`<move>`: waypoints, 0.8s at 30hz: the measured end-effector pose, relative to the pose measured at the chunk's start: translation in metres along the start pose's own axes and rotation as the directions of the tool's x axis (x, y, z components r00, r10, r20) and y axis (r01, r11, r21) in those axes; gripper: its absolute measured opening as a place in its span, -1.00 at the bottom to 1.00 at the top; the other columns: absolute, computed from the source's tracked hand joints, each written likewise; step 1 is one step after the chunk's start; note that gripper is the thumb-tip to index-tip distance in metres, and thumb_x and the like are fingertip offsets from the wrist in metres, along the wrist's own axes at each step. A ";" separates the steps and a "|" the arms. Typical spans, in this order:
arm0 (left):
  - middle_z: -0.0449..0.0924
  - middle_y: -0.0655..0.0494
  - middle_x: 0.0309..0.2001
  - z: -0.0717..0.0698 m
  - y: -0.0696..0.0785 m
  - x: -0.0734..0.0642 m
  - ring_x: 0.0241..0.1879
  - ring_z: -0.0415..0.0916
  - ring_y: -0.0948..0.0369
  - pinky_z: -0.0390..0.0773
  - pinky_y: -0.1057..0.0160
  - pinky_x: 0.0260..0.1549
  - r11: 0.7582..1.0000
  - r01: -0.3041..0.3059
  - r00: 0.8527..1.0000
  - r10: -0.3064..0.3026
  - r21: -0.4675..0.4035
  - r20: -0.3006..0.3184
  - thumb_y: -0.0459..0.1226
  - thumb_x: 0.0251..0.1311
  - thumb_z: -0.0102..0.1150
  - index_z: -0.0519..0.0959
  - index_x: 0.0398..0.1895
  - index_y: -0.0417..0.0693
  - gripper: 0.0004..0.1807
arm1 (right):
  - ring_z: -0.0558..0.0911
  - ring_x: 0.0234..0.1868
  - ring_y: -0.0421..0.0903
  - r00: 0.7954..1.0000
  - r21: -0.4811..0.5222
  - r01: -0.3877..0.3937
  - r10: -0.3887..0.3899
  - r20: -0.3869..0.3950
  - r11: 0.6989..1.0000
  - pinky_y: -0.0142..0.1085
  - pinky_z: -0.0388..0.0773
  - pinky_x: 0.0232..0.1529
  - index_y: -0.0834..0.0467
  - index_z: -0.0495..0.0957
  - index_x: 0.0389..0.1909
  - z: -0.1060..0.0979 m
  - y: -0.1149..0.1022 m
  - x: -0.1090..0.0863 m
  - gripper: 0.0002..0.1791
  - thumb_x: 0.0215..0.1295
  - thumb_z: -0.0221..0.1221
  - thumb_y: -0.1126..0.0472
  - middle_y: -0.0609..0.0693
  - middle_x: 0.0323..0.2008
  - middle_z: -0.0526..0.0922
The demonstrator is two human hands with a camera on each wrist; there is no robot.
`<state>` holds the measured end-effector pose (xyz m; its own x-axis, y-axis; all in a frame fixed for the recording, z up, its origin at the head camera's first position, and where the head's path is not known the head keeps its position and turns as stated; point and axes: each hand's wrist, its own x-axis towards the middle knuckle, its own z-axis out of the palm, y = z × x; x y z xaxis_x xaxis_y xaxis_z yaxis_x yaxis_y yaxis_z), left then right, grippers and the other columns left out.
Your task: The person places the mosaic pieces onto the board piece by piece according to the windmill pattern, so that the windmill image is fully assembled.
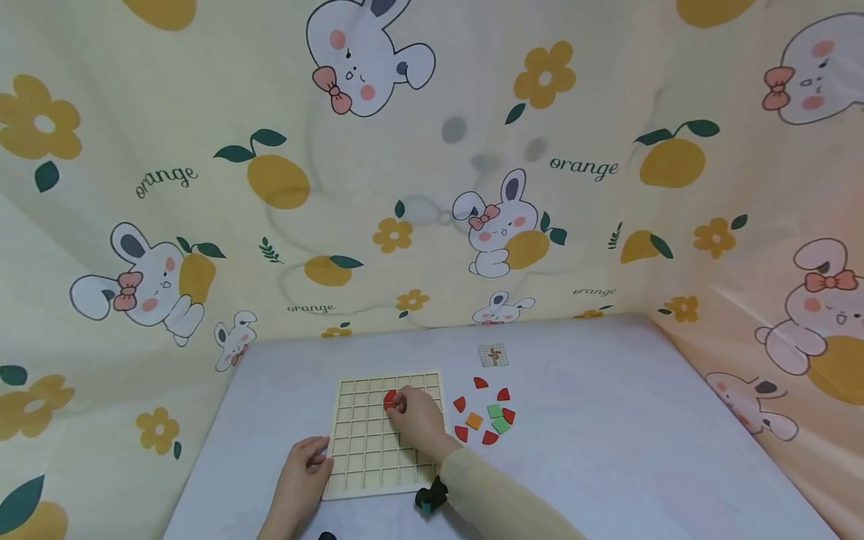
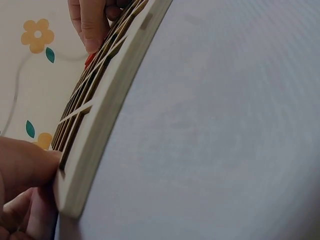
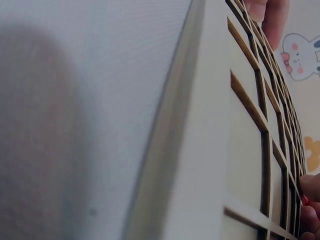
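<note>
A pale wooden grid board [image 1: 364, 439] lies on the table. My left hand [image 1: 303, 476] grips its left edge, with a fingertip over the rim in the left wrist view and other fingers curled beside it. Over the upper middle of the board, my right hand [image 1: 418, 421] pinches a red quarter-circle piece [image 3: 305, 200] between thumb and finger. Red shows at the fingertips in the head view [image 1: 389, 400], with a thin line across it; the hand partly covers it. Whether a second red piece lies there, I cannot tell.
Right of the board lie several loose red quarter-circle pieces [image 1: 490, 437], an orange square [image 1: 475, 421] and two green squares [image 1: 500, 426]. Behind them is a small pattern card [image 1: 494, 355]. A printed cloth [image 1: 418, 247] hangs behind the table [image 1: 607, 420].
</note>
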<state>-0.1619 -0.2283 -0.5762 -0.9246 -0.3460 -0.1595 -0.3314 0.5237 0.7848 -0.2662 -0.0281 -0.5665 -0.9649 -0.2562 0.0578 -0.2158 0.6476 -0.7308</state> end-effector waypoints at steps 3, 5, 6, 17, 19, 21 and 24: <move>0.25 -0.11 0.23 0.000 0.000 0.000 -0.01 0.34 0.11 0.55 0.08 -0.04 1.000 -0.010 1.000 0.010 -0.001 -0.004 -0.43 0.21 0.14 0.43 0.22 -0.34 -0.52 | 0.41 -0.48 -0.21 1.000 -0.010 -0.007 0.007 -0.006 1.000 -0.36 0.39 -0.51 0.01 0.54 -0.36 0.001 0.000 0.000 -0.88 0.24 0.29 0.10 -0.21 -0.51 0.45; 0.25 -0.10 0.23 0.001 -0.001 0.000 -0.01 0.34 0.11 0.55 0.08 -0.04 1.000 -0.016 1.000 0.016 -0.001 -0.006 -0.43 0.21 0.14 0.43 0.22 -0.34 -0.53 | 0.41 -0.48 -0.21 1.000 -0.020 -0.005 0.005 -0.008 1.000 -0.36 0.40 -0.50 -0.01 0.54 -0.39 0.001 -0.001 0.001 -0.88 0.25 0.29 0.10 -0.22 -0.51 0.46; 0.25 -0.11 0.23 0.001 -0.001 0.000 -0.01 0.34 0.11 0.55 0.07 -0.04 1.000 -0.017 1.000 0.017 0.000 -0.008 -0.43 0.21 0.14 0.43 0.22 -0.34 -0.53 | 0.42 -0.48 -0.21 1.000 -0.023 -0.002 0.001 -0.008 1.000 -0.36 0.40 -0.51 -0.02 0.54 -0.41 0.001 -0.001 0.001 -0.88 0.25 0.28 0.10 -0.22 -0.52 0.46; 0.26 -0.12 0.23 0.000 -0.002 0.000 -0.01 0.34 0.10 0.55 0.08 -0.04 1.000 -0.020 1.000 0.020 0.001 -0.006 -0.42 0.20 0.16 0.43 0.22 -0.34 -0.52 | 0.44 -0.46 -0.21 0.999 -0.012 -0.040 0.039 -0.011 0.999 -0.36 0.45 -0.48 0.04 0.53 -0.34 0.001 -0.003 0.000 -0.87 0.26 0.27 0.10 -0.21 -0.48 0.49; 0.26 -0.12 0.23 0.000 -0.002 0.000 -0.01 0.34 0.10 0.55 0.09 -0.06 1.000 -0.022 1.000 0.022 0.002 -0.006 -0.42 0.20 0.16 0.44 0.22 -0.34 -0.52 | 0.44 -0.46 -0.21 0.999 -0.012 -0.043 0.042 -0.015 0.999 -0.35 0.45 -0.48 0.05 0.52 -0.34 0.001 -0.003 0.000 -0.86 0.26 0.28 0.11 -0.20 -0.48 0.49; 0.27 -0.11 0.23 0.000 -0.002 0.000 -0.01 0.34 0.10 0.55 0.10 -0.06 1.000 -0.018 1.000 0.018 0.001 -0.006 -0.42 0.20 0.16 0.44 0.22 -0.33 -0.52 | 0.44 -0.45 -0.20 0.999 -0.004 -0.049 0.049 -0.014 0.999 -0.35 0.45 -0.47 0.05 0.52 -0.33 0.002 -0.002 0.000 -0.86 0.25 0.28 0.11 -0.20 -0.48 0.49; 0.26 -0.11 0.23 0.000 -0.002 0.000 -0.01 0.34 0.10 0.56 0.11 -0.07 1.000 -0.006 1.000 0.006 -0.002 -0.005 -0.42 0.20 0.16 0.44 0.22 -0.33 -0.52 | 0.44 -0.44 -0.20 0.999 0.017 -0.041 0.042 -0.008 0.999 -0.36 0.45 -0.45 0.06 0.52 -0.31 0.002 -0.001 0.000 -0.86 0.25 0.28 0.12 -0.19 -0.47 0.49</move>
<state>-0.1613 -0.2295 -0.5775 -0.9257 -0.3463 -0.1519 -0.3254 0.5246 0.7867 -0.2653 -0.0298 -0.5669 -0.9742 -0.2234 0.0328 -0.1731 0.6456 -0.7438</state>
